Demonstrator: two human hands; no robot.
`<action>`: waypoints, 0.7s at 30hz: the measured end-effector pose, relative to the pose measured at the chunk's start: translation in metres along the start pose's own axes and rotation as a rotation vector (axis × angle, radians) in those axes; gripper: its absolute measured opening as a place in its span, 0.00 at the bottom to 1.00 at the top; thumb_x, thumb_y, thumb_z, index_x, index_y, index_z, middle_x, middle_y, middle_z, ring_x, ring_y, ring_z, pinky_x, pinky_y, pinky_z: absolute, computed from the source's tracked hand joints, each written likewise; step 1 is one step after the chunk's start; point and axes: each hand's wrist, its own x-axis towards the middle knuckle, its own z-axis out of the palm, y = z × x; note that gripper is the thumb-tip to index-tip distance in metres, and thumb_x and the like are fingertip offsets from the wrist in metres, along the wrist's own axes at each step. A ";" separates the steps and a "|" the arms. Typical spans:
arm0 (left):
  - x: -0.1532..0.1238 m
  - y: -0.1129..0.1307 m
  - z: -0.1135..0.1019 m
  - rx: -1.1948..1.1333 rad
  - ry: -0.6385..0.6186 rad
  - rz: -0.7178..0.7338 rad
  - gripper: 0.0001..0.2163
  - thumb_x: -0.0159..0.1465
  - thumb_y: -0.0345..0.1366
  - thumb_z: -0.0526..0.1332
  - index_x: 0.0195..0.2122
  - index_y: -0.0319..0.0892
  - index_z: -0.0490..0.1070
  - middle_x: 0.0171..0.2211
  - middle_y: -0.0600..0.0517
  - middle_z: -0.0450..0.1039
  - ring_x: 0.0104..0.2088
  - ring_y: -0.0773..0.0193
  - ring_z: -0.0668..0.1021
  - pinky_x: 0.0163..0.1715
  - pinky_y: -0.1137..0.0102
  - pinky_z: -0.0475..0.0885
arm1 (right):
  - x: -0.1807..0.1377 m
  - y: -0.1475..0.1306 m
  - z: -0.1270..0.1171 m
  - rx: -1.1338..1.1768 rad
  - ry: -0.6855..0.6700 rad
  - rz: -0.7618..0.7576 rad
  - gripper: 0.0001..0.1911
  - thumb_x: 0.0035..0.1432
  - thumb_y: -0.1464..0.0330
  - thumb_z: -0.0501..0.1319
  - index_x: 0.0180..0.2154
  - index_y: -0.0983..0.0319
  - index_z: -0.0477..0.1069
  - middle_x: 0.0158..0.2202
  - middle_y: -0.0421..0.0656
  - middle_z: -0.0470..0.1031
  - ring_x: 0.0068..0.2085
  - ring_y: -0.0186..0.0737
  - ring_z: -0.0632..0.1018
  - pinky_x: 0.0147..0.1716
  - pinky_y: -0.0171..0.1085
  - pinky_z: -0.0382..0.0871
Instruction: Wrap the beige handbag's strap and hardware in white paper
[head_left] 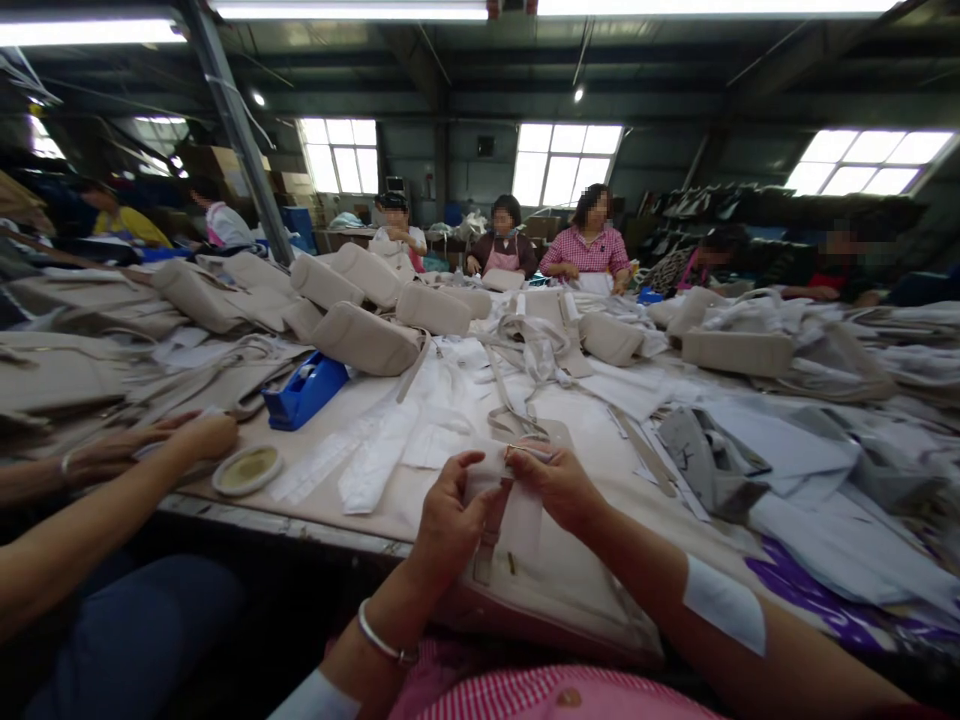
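In front of me a beige bag lies on the table's near edge. Thumb and fingers of my right hand pinch the bag's strap close to a small gold-coloured metal buckle. Beside it, my left hand is closed on a thin white wrapping sheet at the strap; its fingertips partly hide what they grip. A loose beige strap runs away from the hands across the table.
A blue tape dispenser and a round shallow dish stand left. Grey tape dispensers and white paper sheets lie right. Beige bags are heaped behind. A co-worker's hands work at left; several people sit opposite.
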 end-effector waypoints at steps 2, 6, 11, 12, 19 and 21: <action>-0.001 0.000 -0.004 -0.002 0.053 -0.011 0.35 0.59 0.39 0.67 0.66 0.39 0.58 0.32 0.53 0.78 0.30 0.64 0.78 0.32 0.71 0.74 | 0.001 0.001 -0.001 -0.046 -0.009 -0.063 0.20 0.54 0.52 0.71 0.32 0.64 0.78 0.29 0.41 0.72 0.27 0.34 0.67 0.26 0.34 0.60; 0.002 0.008 -0.006 0.096 0.119 0.033 0.16 0.58 0.40 0.67 0.46 0.38 0.77 0.29 0.53 0.77 0.29 0.66 0.75 0.32 0.73 0.72 | 0.003 0.000 0.000 -0.052 -0.005 -0.083 0.20 0.55 0.53 0.71 0.34 0.65 0.79 0.31 0.42 0.73 0.28 0.34 0.67 0.27 0.34 0.60; 0.004 0.019 -0.005 0.013 0.083 0.043 0.12 0.61 0.43 0.65 0.36 0.39 0.80 0.27 0.53 0.76 0.26 0.68 0.72 0.28 0.75 0.70 | 0.006 -0.008 0.000 0.002 -0.031 -0.102 0.18 0.55 0.56 0.72 0.33 0.65 0.79 0.31 0.42 0.71 0.30 0.36 0.69 0.29 0.34 0.61; 0.003 0.019 -0.005 0.000 0.080 0.035 0.12 0.61 0.43 0.65 0.36 0.39 0.80 0.27 0.53 0.77 0.26 0.68 0.72 0.28 0.75 0.69 | 0.006 -0.009 0.000 -0.022 -0.021 -0.115 0.17 0.54 0.56 0.72 0.33 0.65 0.79 0.31 0.41 0.71 0.30 0.35 0.69 0.29 0.33 0.61; -0.005 0.008 -0.005 0.038 0.104 0.004 0.12 0.61 0.43 0.65 0.35 0.38 0.80 0.28 0.52 0.77 0.28 0.66 0.73 0.30 0.74 0.70 | -0.008 0.000 -0.002 -0.175 -0.035 -0.143 0.17 0.54 0.56 0.72 0.35 0.64 0.78 0.30 0.41 0.73 0.30 0.37 0.70 0.27 0.33 0.62; -0.006 0.007 -0.005 0.037 0.101 -0.005 0.13 0.61 0.44 0.64 0.36 0.39 0.80 0.28 0.52 0.77 0.29 0.65 0.73 0.31 0.73 0.70 | -0.010 0.002 -0.003 -0.150 -0.094 -0.147 0.17 0.51 0.58 0.74 0.37 0.63 0.77 0.31 0.40 0.74 0.31 0.38 0.72 0.29 0.34 0.64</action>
